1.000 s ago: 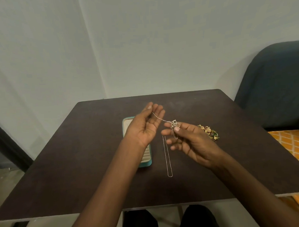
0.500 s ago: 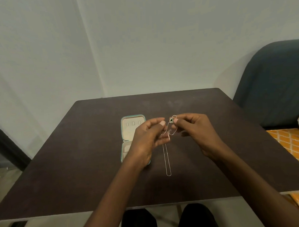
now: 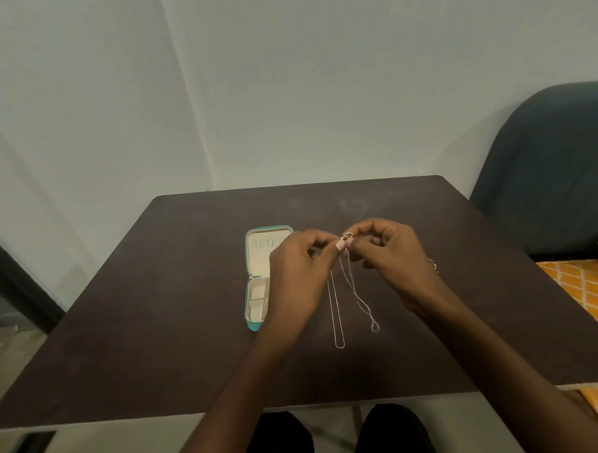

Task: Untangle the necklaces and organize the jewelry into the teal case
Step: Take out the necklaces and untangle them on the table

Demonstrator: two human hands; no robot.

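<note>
Our left grip (image 3: 298,274) and right grip (image 3: 391,256) meet fingertip to fingertip above the counter (image 3: 157,318), each pinched shut on the top of a thin chain (image 3: 357,292) that hangs in a twisted loop. A second chain (image 3: 336,313) lies straight on the counter between our hands. The case (image 3: 258,272) lies open at left, partly behind our left hand.
</note>
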